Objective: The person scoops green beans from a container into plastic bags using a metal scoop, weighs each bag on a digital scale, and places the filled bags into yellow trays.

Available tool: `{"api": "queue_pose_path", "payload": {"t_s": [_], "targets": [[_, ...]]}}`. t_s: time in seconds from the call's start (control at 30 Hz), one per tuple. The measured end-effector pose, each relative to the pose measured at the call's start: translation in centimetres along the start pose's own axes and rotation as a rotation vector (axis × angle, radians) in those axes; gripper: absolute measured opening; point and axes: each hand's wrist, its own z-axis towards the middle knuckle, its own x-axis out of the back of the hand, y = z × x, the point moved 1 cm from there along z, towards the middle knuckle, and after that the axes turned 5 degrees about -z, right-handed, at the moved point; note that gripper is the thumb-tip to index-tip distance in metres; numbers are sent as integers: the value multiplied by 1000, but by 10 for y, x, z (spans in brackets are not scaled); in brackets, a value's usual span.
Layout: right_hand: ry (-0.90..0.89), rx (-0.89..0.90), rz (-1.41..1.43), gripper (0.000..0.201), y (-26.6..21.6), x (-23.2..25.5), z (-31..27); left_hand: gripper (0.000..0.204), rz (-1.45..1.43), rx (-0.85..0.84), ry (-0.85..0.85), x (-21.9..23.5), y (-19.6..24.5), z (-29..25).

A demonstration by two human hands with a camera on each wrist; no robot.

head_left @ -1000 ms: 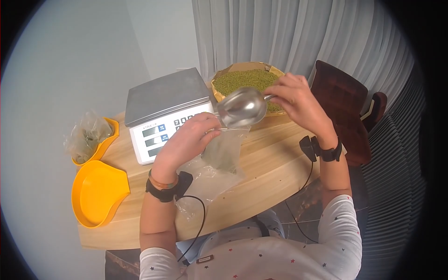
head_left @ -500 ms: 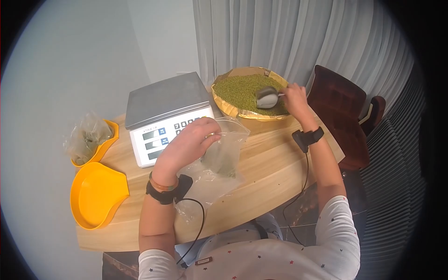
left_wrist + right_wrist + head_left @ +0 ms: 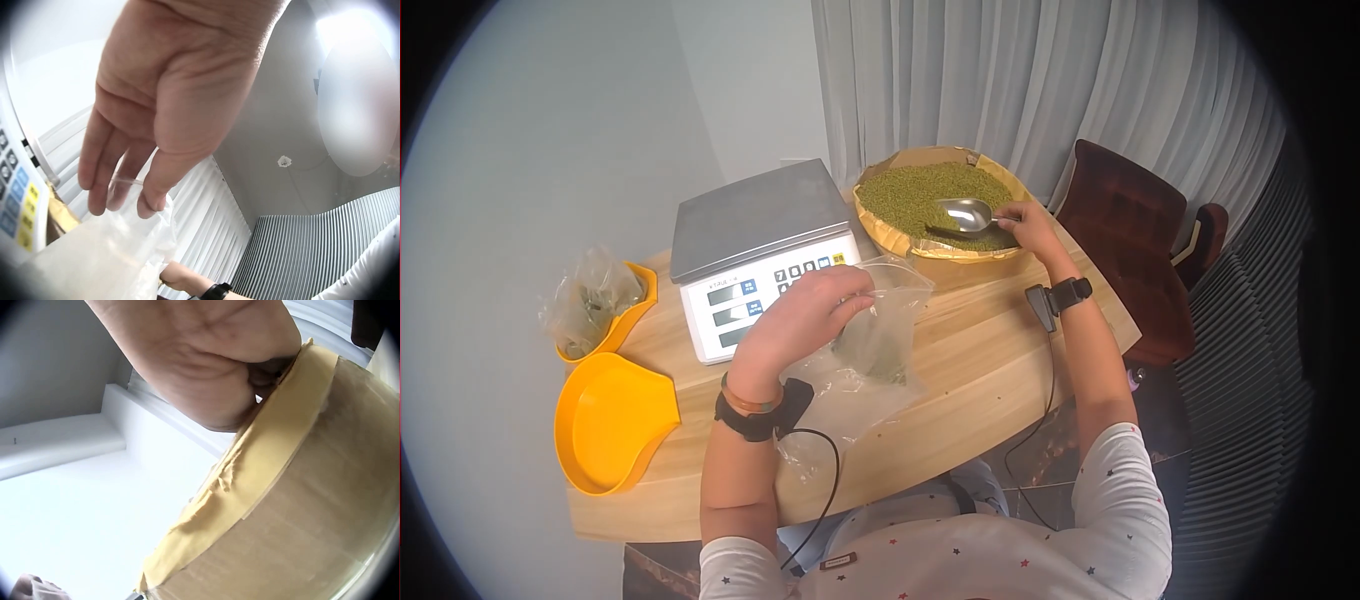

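My left hand (image 3: pixel 808 308) pinches the top edge of a clear plastic zip bag (image 3: pixel 119 250) between thumb and fingers. Some green stuff shows through the lower part of the bag (image 3: pixel 880 350), which hangs over the wooden table. By its handle, my right hand (image 3: pixel 1035 230) holds a shiny metal scoop (image 3: pixel 968 215) over the green granules (image 3: pixel 910 192) in a round, tape-rimmed container (image 3: pixel 895 240). The right wrist view has the container's yellow taped rim (image 3: pixel 281 425) close under my right hand (image 3: pixel 206 369); the scoop is hidden there.
A white scale (image 3: pixel 765 235) with a grey plate stands behind my left hand. At the left of the table (image 3: pixel 990 340) lie an orange scoop-shaped tray (image 3: pixel 610 425) and another orange tray (image 3: pixel 635 305) with a filled plastic bag (image 3: pixel 590 300). A dark red chair (image 3: pixel 1125 230) stands at right.
From beside the bag's mouth, the right hand has carried the scoop right and back to the container, where the scoop has since turned. The left hand stays at the bag.
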Motion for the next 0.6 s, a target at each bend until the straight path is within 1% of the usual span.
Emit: {"api": "queue_pose_path", "payload": {"t_s": [0.03,0.1,0.13,0.2,0.33,0.4,0.47,0.53,0.6], "targets": [[0,-2,0,18,1,1,-1,16,-1,17,-10,0,0,0],[18,5,192,17,-1,4,-4,16,6,0,-1,3,-2,0],[20,4,193,17,-1,5,-6,17,14,-16,9,5,-3,-1],[16,22,304,16,-4,7,-10,17,20,-19,4,8,-4,-2],[17,45,248,16,-7,8,-15,18,24,-34,-5,9,-2,-3],[-10,28,217,21,-7,9,-16,18,21,-29,-7,9,-2,-3],[-11,43,233,20,-9,11,-17,18,18,-21,-7,8,-2,-3],[-14,58,247,19,-20,18,-21,17,0,-21,0,8,-2,-3],[-78,105,265,21,-35,30,-27,17,-1,-20,1,7,-1,-3]]}}
